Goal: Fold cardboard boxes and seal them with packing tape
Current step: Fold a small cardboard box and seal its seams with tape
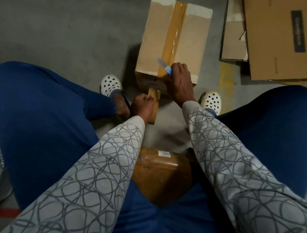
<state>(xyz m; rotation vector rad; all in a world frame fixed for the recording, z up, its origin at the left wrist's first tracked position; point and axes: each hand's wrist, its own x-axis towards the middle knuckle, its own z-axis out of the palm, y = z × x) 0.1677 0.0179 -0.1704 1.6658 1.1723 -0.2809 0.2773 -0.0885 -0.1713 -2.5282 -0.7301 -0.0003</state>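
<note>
Grips blue cutter point(164, 65) in curled right hand point(178, 81), blade across tape strip point(176, 30) at 6 o'clock edge of box point(154, 37). Clasps tape roll point(156, 97) in left hand point(142, 106), at 7 o'clock.

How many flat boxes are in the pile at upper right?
2 show: a large flat box on top, and a smaller flat box poking out under its left edge. More may lie hidden beneath.
</note>
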